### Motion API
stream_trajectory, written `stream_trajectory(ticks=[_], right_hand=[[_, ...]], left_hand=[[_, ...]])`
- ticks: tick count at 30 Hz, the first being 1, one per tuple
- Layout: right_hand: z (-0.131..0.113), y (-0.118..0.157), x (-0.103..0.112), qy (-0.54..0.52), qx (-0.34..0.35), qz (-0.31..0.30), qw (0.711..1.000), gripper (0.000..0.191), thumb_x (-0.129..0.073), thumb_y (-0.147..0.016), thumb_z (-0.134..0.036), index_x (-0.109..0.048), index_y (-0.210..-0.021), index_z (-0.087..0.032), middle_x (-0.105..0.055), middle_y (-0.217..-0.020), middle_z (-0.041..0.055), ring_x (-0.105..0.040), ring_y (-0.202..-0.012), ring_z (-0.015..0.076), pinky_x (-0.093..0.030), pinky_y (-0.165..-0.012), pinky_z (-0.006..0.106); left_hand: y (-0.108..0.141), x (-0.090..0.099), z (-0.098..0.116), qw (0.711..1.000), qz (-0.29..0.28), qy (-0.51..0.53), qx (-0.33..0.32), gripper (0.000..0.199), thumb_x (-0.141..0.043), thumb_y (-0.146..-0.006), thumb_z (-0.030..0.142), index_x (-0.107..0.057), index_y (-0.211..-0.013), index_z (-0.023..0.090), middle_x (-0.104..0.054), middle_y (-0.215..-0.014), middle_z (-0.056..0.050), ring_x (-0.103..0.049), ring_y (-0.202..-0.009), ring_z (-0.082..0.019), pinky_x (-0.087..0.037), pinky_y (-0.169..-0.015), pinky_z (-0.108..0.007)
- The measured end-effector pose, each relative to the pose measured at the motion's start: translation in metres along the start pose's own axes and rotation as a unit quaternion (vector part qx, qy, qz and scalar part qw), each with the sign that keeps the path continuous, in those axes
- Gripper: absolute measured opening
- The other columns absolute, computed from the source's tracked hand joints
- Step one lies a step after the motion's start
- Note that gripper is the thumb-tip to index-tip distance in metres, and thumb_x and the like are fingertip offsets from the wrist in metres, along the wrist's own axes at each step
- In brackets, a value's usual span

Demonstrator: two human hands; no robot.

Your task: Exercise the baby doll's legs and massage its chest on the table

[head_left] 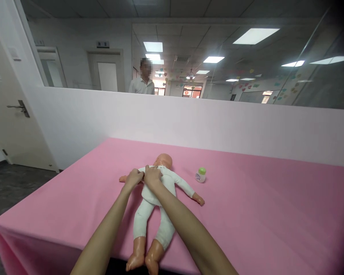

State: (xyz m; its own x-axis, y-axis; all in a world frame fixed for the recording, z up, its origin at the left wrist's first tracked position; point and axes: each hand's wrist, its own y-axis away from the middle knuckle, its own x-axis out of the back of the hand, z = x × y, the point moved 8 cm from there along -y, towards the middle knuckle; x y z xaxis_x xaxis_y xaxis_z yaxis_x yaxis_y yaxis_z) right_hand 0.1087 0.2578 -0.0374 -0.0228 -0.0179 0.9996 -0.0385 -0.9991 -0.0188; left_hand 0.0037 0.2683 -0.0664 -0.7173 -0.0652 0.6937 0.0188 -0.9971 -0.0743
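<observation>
The doll (168, 187) lies stretched out in the middle of the worktop (255, 206), head to the far side. The left hand (135, 178) and right hand (153, 176) meet at its left-side shoulder, fingers curled; whether they truly grip, I can't tell from here. I'd guess it's light, the clothed trunk soft, the bare feet stiff and slippery; the trunk looks the surest hold.

The doll (151, 196) pairs glossy plastic feet (137, 253) with a matt cloth body (169, 182).
</observation>
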Motion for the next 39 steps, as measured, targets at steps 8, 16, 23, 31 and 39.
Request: stream_trajectory(ticks=[8, 16, 23, 31, 39], right_hand=[[0.070, 0.025, -0.007, -0.102, 0.015, 0.157, 0.982, 0.042, -0.039, -0.107, -0.024, -0.056, -0.144, -0.013, -0.053, -0.149, 0.0176, -0.049, -0.136, 0.0297, -0.040, -0.114, 0.043], [0.075, 0.022, -0.041, -0.129, 0.056, 0.143, 0.980, 0.035, -0.042, -0.107, -0.026, -0.070, -0.125, -0.018, -0.065, -0.135, 0.0114, -0.060, -0.122, 0.0245, -0.045, -0.104, 0.032], [0.085, 0.025, -0.045, -0.252, 0.117, 0.128, 0.952, 0.040, -0.049, -0.102, -0.025, -0.067, -0.136, -0.018, -0.059, -0.147, 0.0106, -0.053, -0.139, 0.0265, -0.040, -0.117, 0.037], [0.230, 0.034, -0.012, -0.398, -0.034, 0.260, 0.879, 0.038, -0.046, -0.097, -0.033, -0.076, -0.111, -0.015, -0.076, -0.114, 0.0103, -0.071, -0.101, 0.0227, -0.055, -0.097, 0.035], [0.332, 0.024, -0.037, -0.224, -0.065, 0.266, 0.935, 0.057, -0.031, -0.095, -0.015, -0.062, -0.142, -0.009, -0.056, -0.150, 0.0135, -0.054, -0.140, 0.0240, -0.042, -0.121, 0.043]], left_hand=[[0.017, -0.039, 0.060, 0.974, 0.045, -0.088, -0.202, 0.033, -0.039, -0.104, 0.024, -0.065, -0.122, 0.016, -0.070, -0.125, -0.014, -0.064, -0.116, -0.025, -0.047, -0.098, -0.033], [0.008, -0.064, 0.042, 0.975, -0.023, -0.178, -0.132, 0.045, -0.034, -0.109, 0.036, -0.072, -0.104, 0.013, -0.073, -0.112, -0.018, -0.070, -0.106, -0.030, -0.048, -0.087, -0.035], [0.005, -0.065, 0.045, 0.968, -0.006, -0.211, -0.136, 0.040, -0.039, -0.106, 0.031, -0.072, -0.109, 0.009, -0.073, -0.112, -0.020, -0.071, -0.104, -0.031, -0.048, -0.086, -0.038], [0.029, -0.066, 0.131, 0.976, 0.003, -0.070, -0.208, 0.033, -0.049, -0.101, 0.034, -0.074, -0.104, 0.014, -0.073, -0.109, -0.020, -0.066, -0.109, -0.036, -0.046, -0.099, -0.047], [0.037, -0.221, 0.184, 0.744, -0.313, 0.565, 0.171, 0.047, -0.046, -0.104, 0.046, -0.059, -0.132, 0.011, -0.063, -0.137, -0.022, -0.068, -0.120, -0.025, -0.056, -0.102, -0.034]])
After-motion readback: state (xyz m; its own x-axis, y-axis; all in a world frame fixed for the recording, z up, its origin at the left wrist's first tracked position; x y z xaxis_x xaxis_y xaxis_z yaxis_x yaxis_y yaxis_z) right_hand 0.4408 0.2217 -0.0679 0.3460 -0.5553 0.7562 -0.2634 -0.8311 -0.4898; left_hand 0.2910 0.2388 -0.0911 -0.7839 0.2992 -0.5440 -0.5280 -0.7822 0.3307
